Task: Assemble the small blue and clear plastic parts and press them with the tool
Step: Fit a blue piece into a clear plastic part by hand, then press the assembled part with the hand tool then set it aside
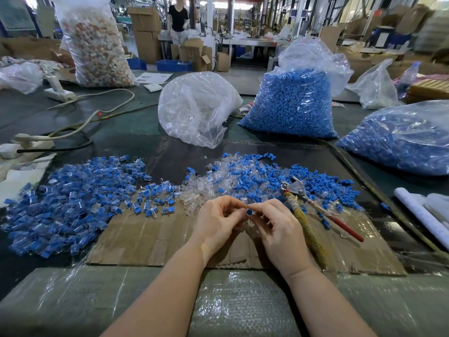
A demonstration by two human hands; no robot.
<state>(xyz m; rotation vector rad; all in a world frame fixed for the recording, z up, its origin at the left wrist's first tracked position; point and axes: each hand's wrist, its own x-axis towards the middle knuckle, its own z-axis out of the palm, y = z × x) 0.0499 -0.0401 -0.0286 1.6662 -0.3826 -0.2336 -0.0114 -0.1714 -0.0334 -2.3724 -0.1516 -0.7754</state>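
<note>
A flattened cardboard sheet point(150, 242) lies on the dark table point(126, 122), with taped plastic wrap point(243, 307) over the near edge. At the far left a tall clear sack point(97, 45) of mixed orange and white bits stands upright. A white power strip point(59, 93) lies near it, its pale cord point(104, 110) looping towards a second strip point(29, 142) at the left edge. A plastic bottle point(410, 76) stands at the far right, and rolled white paper point(422, 212) lies at the right edge. Beyond the table, brown cartons point(145, 32) are stacked beside blue crates point(173, 65), and a person in a black top point(178, 19) stands among them
</note>
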